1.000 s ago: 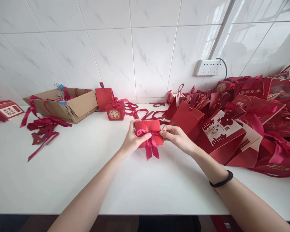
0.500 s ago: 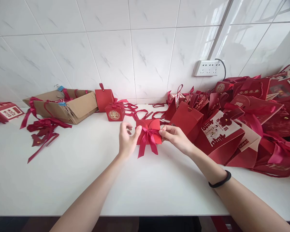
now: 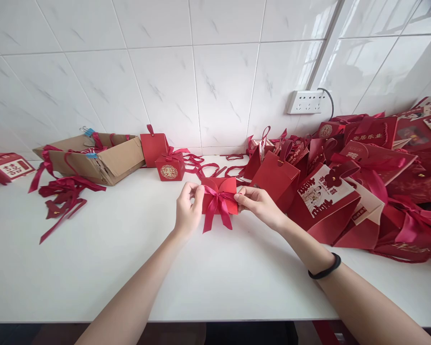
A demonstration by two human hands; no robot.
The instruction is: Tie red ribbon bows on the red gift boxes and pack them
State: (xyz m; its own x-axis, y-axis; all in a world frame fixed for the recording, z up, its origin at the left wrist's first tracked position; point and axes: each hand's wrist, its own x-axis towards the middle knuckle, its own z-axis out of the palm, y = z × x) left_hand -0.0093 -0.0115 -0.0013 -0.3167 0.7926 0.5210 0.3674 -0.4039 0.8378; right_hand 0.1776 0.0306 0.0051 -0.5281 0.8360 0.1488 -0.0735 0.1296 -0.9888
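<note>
A small red gift box (image 3: 231,184) with scalloped flaps sits upright on the white table in front of me. A dark pink ribbon bow (image 3: 219,197) is tied across its front, its two tails hanging down past the box's lower edge. At the box's left side, my left hand (image 3: 189,207) is closed, thumb and forefinger pinching the left loop of the bow. My right hand (image 3: 260,205) pinches the bow's right loop at the opposite side. The other fingers of both hands are curled in, and the back of the box is hidden.
On the right lies a heap of red gift bags (image 3: 321,201) and boxes. At back left stand a cardboard box (image 3: 124,158) holding ribbons, a red box with a gold emblem (image 3: 170,170) and loose ribbons (image 3: 66,191). A power strip (image 3: 306,102) is on the tiled wall.
My left thumb and fingers have come together on the bow's left loop, where they were more apart before. My right hand keeps its pinch. The view has shifted slightly.
</note>
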